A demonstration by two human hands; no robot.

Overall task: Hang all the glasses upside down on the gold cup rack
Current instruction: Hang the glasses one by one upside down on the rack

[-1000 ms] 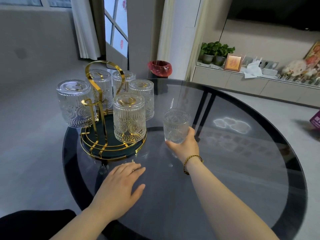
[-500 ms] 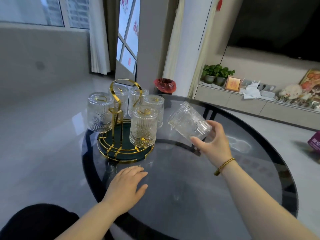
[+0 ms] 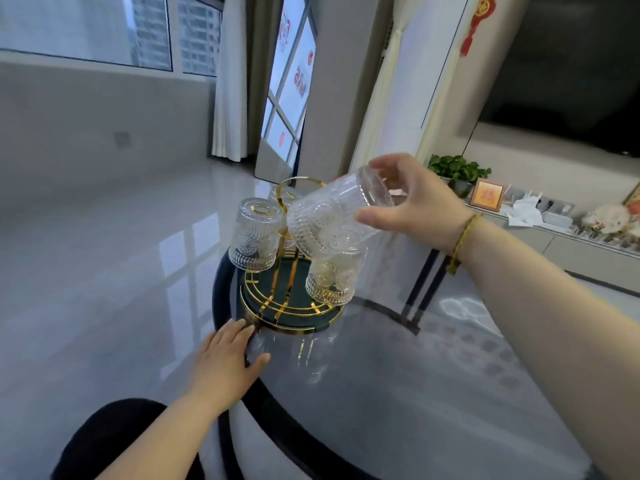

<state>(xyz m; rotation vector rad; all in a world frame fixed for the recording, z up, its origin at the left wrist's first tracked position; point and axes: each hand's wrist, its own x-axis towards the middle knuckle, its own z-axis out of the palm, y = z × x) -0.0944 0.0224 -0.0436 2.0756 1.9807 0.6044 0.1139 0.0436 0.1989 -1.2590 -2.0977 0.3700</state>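
Note:
My right hand (image 3: 414, 202) holds a clear ribbed glass (image 3: 329, 220) by its base, tipped with the mouth pointing down and left, in the air over the gold cup rack (image 3: 294, 313). The rack has a round green base with gold wires and a gold loop handle. Several glasses hang upside down on it: one at the left (image 3: 254, 233), one at the front right (image 3: 332, 278) partly behind the held glass, others hidden at the back. My left hand (image 3: 225, 362) lies flat on the glass table, fingertips touching the rack's near rim.
The round dark glass table (image 3: 398, 375) has its edge close to my left hand. Beyond lie a grey floor, a curtain, and a low sideboard (image 3: 571, 244) at the right with plants and a picture frame.
My right hand has lifted the glass off the table, tipped it over and carried it left above the rack. The left hand has slid forward to the rack's rim. The camera view has shifted.

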